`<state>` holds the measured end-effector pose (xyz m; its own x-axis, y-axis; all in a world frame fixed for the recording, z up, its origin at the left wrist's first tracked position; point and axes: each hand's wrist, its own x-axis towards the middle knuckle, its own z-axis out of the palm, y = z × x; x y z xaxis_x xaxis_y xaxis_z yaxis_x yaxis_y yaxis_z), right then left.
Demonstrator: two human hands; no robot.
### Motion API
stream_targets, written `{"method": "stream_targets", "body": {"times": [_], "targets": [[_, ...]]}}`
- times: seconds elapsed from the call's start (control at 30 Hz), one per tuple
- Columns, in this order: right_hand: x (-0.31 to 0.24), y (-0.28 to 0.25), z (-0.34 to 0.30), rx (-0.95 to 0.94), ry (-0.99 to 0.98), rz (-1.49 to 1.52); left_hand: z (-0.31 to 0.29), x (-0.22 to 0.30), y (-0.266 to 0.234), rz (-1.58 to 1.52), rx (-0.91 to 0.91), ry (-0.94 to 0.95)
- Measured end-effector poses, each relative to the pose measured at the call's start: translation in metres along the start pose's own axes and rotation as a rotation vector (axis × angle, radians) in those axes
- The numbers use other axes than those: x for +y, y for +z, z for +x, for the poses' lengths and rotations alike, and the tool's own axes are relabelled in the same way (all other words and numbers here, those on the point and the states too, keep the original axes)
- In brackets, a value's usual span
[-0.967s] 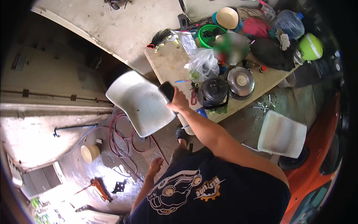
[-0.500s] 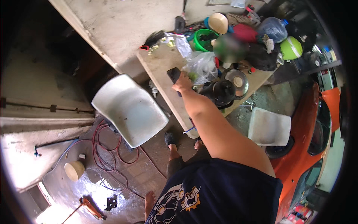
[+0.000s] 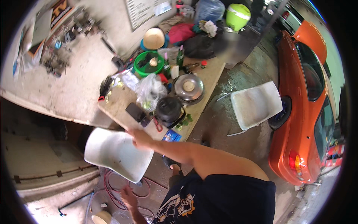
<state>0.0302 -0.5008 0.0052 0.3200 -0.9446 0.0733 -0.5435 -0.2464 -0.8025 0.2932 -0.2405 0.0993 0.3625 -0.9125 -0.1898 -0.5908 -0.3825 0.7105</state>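
Note:
My right hand reaches across to the upper edge of the white plastic chair, beside the table corner. Motion smears its fingers, and whether they grip the chair's edge cannot be made out. Low on the left, my left hand hangs below the chair over the floor hose, loosely open with nothing visible in it. A dark phone lies flat on the table, near its left edge. Close by are a red-handled tool, a blue packet and a black lidded pot.
A silver lidded pot, a green basin, bottles and plastic bags crowd the table. A second white chair stands to the right, beside an orange car. Red hose coils on the floor.
My right hand has let go of the phone, which now lies on the table, and moved to the chair's edge. My left hand has risen further into view. The whole view has turned.

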Motion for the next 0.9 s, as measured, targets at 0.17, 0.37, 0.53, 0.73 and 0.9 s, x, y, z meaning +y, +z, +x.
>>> {"method": "stream_targets", "body": {"times": [0.17,0.37,0.53,0.73,0.9], "targets": [[0.051,-0.117,-0.208,-0.809,-0.057,0.135,-0.005,0.335,0.032,-0.787,-0.237,0.716],[0.284,-0.302,-0.443,-0.268,0.356,0.132,-0.133,0.600,0.157,-1.080,-0.855,1.315],[0.305,-0.493,-0.488,0.139,0.997,0.022,-0.201,0.707,0.281,-1.414,-0.996,1.540],[0.376,-0.514,-0.501,0.390,0.943,0.120,-0.220,0.772,0.332,-1.453,-1.352,1.287],[0.401,-0.480,-0.436,-0.057,0.748,0.248,-0.161,0.803,0.367,-1.342,-1.675,0.948]]}}
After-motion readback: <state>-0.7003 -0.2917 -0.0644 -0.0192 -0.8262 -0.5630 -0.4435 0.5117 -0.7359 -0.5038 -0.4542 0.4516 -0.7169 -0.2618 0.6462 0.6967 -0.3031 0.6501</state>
